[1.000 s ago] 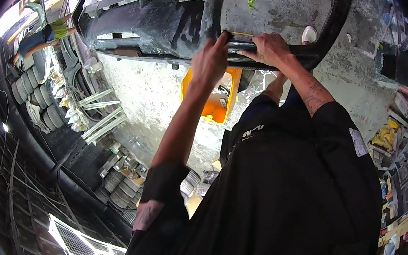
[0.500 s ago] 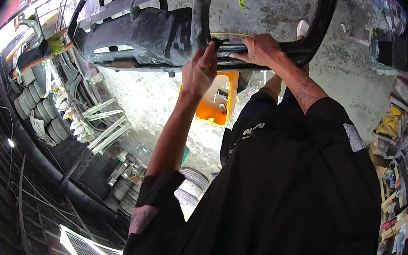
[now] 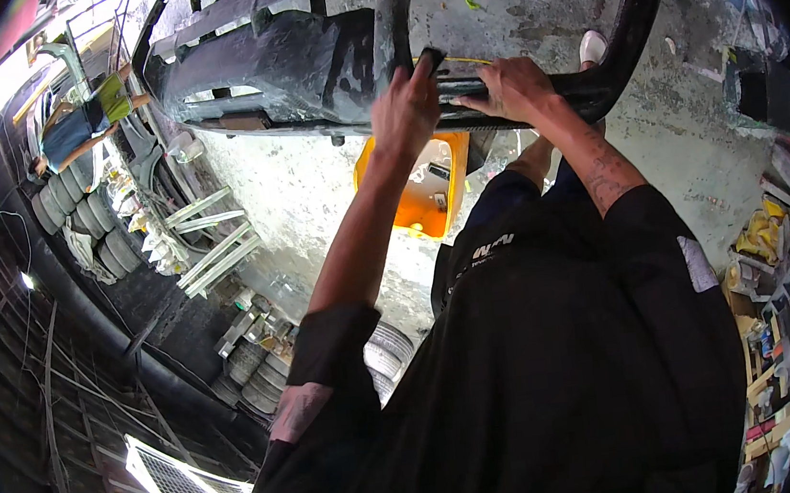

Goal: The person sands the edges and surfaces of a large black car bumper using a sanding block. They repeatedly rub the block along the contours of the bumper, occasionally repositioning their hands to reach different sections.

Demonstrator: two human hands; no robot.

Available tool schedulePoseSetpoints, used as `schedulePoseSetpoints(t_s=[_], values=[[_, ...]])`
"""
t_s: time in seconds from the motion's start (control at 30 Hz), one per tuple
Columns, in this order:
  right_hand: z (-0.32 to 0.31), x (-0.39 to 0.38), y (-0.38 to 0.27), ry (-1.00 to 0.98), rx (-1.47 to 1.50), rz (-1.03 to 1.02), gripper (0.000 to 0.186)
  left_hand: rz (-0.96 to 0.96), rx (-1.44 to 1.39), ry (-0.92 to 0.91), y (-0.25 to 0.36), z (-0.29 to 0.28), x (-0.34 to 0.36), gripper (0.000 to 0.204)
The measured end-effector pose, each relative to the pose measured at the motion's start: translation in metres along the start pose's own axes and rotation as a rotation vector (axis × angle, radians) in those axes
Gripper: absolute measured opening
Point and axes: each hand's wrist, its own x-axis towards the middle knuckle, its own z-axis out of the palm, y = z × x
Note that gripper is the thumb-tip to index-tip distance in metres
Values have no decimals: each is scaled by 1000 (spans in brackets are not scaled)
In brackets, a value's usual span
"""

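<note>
Left hand (image 3: 405,118) closed on a small black object (image 3: 434,58); right hand (image 3: 519,92) with thumb spread from bent fingers, grip unclear. Yellow strip (image 3: 466,61) runs between them. Black bumper (image 3: 294,60) stretches crosswise under both hands, before the person. Orange tub (image 3: 425,226) on the floor (image 3: 298,194), nearer the body. Tires (image 3: 388,348) stacked left.

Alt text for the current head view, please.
A person's left hand holds a small dark object at a black car bumper; a thin yellow strip spans between it and the right hand, also at the bumper. An orange bin sits on the floor.
</note>
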Motion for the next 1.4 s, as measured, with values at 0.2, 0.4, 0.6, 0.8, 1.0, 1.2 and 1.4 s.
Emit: schedulePoseSetpoints(t_s=[0.2, 0.4, 0.6, 0.8, 1.0, 1.2, 1.4], values=[[9, -7, 12, 56, -17, 23, 66, 91, -85, -14, -9, -10, -16, 39], [6, -1, 9, 43, -72, -15, 66, 74, -89, 42, -24, -5, -46, 47], [3, -6, 10, 1, -54, 43, 67, 23, -271, 140, -42, -35, -90, 44], [-8, -2, 1, -38, -58, 71, 68, 80, -276, 234, -30, -9, -50, 46], [-5, 1, 3, -106, -98, 104, 70, 185, -161, 289, -41, 21, -26, 45], [-12, 2, -8, -101, -130, 88, 71, 190, -184, 329, -36, 19, -7, 39], [-11, 12, -5, -26, -137, 50, 71, 188, -134, 341, -43, 16, -15, 37]])
